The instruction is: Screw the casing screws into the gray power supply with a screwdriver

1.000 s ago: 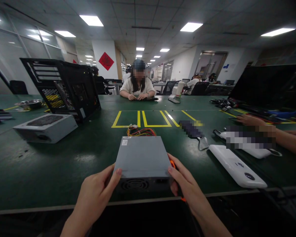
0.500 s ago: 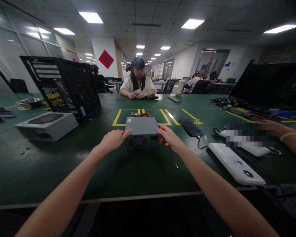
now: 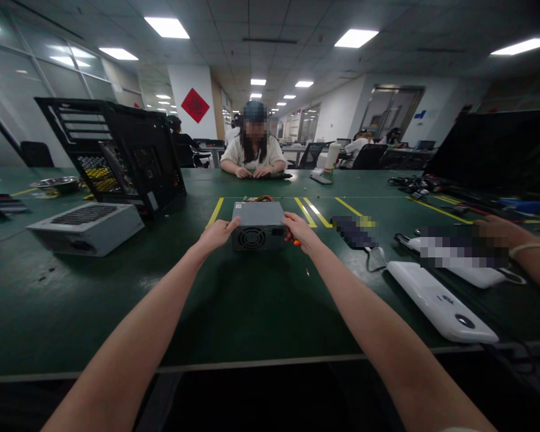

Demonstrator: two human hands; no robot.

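Between my two hands is a grey computer power supply [image 3: 258,215], its round fan grille and socket facing me and coloured cables at its far side. My left hand [image 3: 219,233] grips its left edge, thumb on top. My right hand [image 3: 299,230] holds its right edge and also has an orange-handled screwdriver [image 3: 297,243] in the palm, its thin shaft pointing down toward the table. The fingers under the power supply are hidden. A second, larger grey power supply [image 3: 87,231] lies to the left, beside a black computer case [image 3: 121,153].
On the green table [image 3: 207,318], a phone [image 3: 353,233] and white power banks [image 3: 438,300] lie at right. Another person's hand [image 3: 499,234] reaches in there. A metal bowl [image 3: 58,185] stands far left. Across the table sits a person [image 3: 254,147] with both hands on the tabletop.
Both my hands have carried the power supply farther away from me across the table, toward the yellow tape marks. The screwdriver has moved along in my right hand.
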